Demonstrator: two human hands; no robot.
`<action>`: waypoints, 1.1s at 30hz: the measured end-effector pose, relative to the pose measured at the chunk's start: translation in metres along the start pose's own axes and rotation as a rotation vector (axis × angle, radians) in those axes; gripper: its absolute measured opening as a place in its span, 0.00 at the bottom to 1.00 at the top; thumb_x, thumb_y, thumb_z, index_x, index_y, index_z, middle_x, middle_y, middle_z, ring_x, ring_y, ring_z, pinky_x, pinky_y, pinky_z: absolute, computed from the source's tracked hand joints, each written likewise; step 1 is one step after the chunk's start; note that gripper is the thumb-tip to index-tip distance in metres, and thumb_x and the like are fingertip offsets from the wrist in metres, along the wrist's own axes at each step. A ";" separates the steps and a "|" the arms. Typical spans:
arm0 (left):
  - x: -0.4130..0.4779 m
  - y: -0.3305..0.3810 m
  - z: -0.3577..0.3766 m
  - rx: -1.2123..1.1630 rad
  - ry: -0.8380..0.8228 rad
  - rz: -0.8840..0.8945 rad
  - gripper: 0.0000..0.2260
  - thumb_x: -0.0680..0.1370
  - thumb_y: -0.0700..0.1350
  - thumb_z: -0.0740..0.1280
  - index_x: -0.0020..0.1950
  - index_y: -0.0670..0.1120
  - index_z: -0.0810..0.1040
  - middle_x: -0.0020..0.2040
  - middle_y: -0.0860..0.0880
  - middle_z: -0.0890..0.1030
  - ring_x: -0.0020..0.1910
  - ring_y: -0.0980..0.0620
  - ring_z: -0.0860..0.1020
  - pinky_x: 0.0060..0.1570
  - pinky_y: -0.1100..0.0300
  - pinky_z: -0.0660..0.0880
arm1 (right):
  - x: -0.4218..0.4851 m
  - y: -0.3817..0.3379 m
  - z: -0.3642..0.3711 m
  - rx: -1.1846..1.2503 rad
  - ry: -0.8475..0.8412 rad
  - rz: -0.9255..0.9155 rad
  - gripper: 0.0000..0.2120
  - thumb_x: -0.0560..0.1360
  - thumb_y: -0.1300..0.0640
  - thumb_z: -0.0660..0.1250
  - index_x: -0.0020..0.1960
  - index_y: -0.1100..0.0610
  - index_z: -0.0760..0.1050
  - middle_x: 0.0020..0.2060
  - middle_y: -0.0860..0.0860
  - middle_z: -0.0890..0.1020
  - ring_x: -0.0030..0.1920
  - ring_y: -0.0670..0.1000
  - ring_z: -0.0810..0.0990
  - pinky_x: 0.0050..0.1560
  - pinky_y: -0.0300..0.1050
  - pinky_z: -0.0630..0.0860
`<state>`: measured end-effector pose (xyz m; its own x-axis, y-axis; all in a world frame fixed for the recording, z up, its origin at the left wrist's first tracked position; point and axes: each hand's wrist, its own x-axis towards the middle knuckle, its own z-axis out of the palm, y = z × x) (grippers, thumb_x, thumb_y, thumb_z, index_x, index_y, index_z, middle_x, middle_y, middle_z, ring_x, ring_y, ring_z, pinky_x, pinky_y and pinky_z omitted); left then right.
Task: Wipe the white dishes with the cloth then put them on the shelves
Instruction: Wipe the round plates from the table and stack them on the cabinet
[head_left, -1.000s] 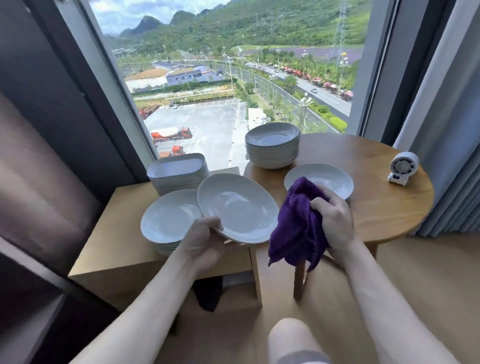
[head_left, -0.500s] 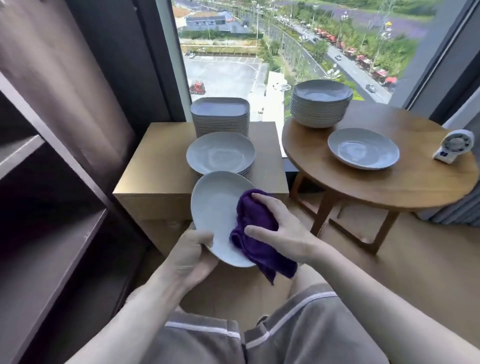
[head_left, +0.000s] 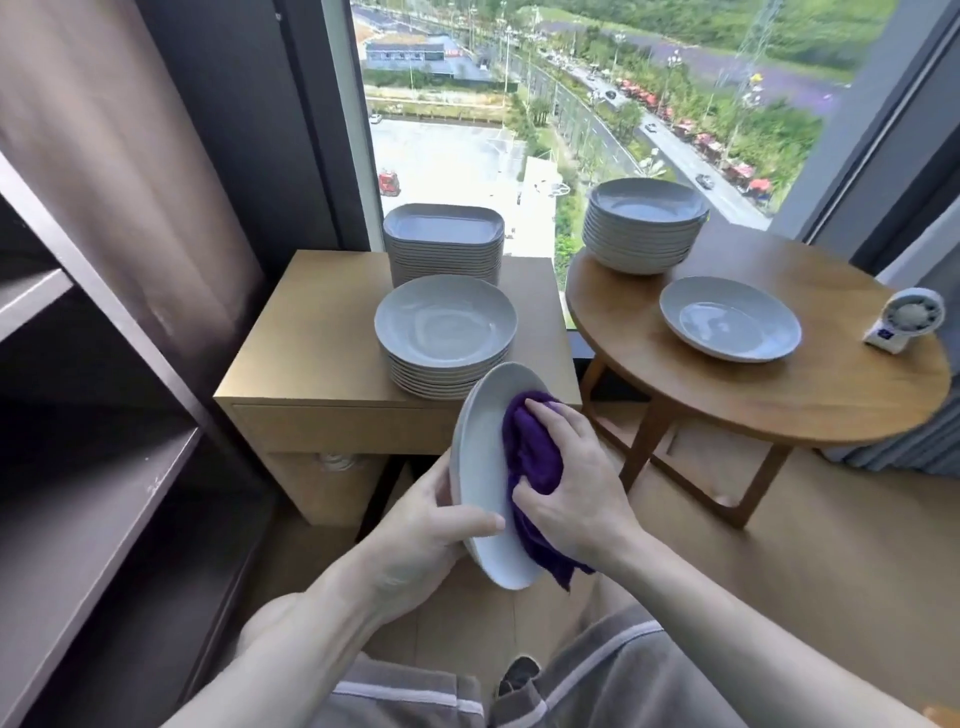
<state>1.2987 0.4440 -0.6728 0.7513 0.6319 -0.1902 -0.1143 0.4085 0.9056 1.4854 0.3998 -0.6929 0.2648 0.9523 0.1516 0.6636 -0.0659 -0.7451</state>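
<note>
White dish (head_left: 480, 467) up on edge between the two hands, out over the lap, just short of the wooden desk (head_left: 311, 332)! Left hand (head_left: 421, 525) grips the near rim, thumb across the face, fingers behind. Right hand (head_left: 571, 483) clutches the bunched purple cloth (head_left: 532, 452) and presses it into the hollow. Face turned right, towards the cloth; long axis running away from the person. Shelves (head_left: 93, 499) stand off to the left, on the holding hand's side, so the left hand looks best placed to carry it across once wiped.
</note>
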 end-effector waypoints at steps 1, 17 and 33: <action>-0.002 0.000 0.001 0.002 -0.027 -0.001 0.29 0.75 0.32 0.70 0.75 0.49 0.74 0.69 0.39 0.80 0.67 0.39 0.79 0.65 0.49 0.78 | 0.000 -0.003 -0.003 0.011 0.007 -0.019 0.39 0.68 0.50 0.71 0.77 0.44 0.64 0.74 0.40 0.65 0.71 0.40 0.66 0.67 0.33 0.65; 0.003 0.016 -0.008 -0.377 0.363 -0.061 0.36 0.76 0.74 0.62 0.62 0.45 0.86 0.64 0.39 0.83 0.63 0.40 0.83 0.55 0.49 0.83 | -0.033 -0.038 -0.004 -0.216 -0.446 -0.445 0.38 0.71 0.52 0.73 0.75 0.36 0.60 0.77 0.35 0.57 0.73 0.47 0.65 0.68 0.47 0.72; 0.005 0.014 -0.003 -0.063 0.302 0.043 0.28 0.84 0.66 0.54 0.73 0.51 0.79 0.69 0.44 0.81 0.68 0.44 0.80 0.62 0.53 0.81 | 0.000 0.005 -0.019 -0.214 -0.181 -0.116 0.36 0.68 0.50 0.69 0.75 0.45 0.65 0.73 0.44 0.67 0.69 0.51 0.70 0.65 0.42 0.70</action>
<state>1.2987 0.4551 -0.6619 0.5185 0.8131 -0.2647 -0.1895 0.4111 0.8917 1.5018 0.3942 -0.6845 0.0620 0.9935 0.0951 0.8197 0.0037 -0.5728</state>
